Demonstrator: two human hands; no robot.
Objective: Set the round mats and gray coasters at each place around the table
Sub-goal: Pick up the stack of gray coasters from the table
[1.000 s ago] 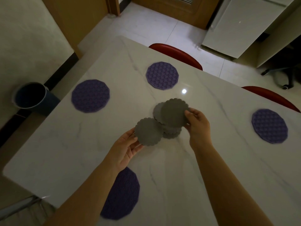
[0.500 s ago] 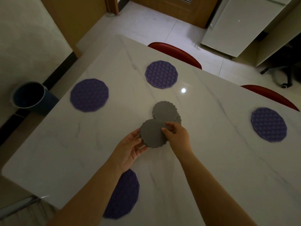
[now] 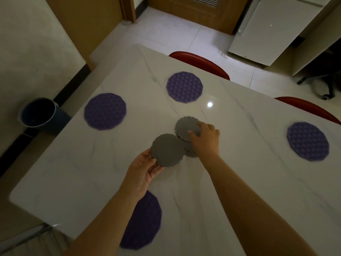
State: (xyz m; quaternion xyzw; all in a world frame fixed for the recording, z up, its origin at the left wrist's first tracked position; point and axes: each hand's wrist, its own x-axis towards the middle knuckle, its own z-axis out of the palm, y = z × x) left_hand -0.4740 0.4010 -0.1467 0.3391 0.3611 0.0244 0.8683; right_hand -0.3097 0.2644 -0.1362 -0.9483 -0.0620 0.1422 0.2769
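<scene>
Several round purple mats lie on the white marble table (image 3: 239, 182): one at the far left (image 3: 105, 111), one at the back (image 3: 184, 86), one at the right (image 3: 307, 141), and one near me (image 3: 145, 220), partly under my left forearm. My left hand (image 3: 143, 172) holds gray scalloped coasters (image 3: 167, 150) just above the table's middle. My right hand (image 3: 205, 140) rests its fingers on the top of a small pile of gray coasters (image 3: 186, 127); whether it grips one is unclear.
Two red chair backs stand at the far edge, one behind the back mat (image 3: 201, 63) and one further right (image 3: 310, 109). A dark bucket (image 3: 39, 112) sits on the floor at the left. A white cabinet (image 3: 267, 28) stands beyond the table.
My right hand let go of the coaster it brought to my left hand and moved back to the pile. My left hand shifted slightly left with its coasters.
</scene>
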